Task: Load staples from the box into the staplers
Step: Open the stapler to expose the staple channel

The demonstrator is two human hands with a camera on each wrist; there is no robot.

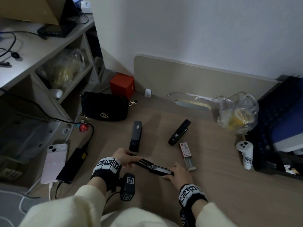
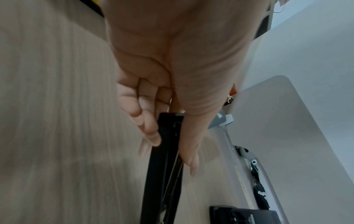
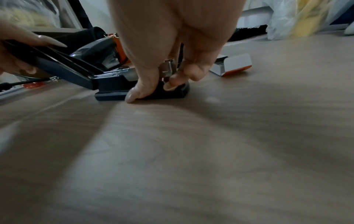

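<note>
- Desk is the big thing here, light wood, everything sits on it.
- Black handbag at the back left.
- Opened stapler lies flat near me, swung wide apart. My left hand grips the lifted top arm, my right hand pinches the base end down on the desk.
- Two more staplers behind it: grey stapler and black stapler.
- Staple box just right of my right hand, tray slid partly out.
</note>
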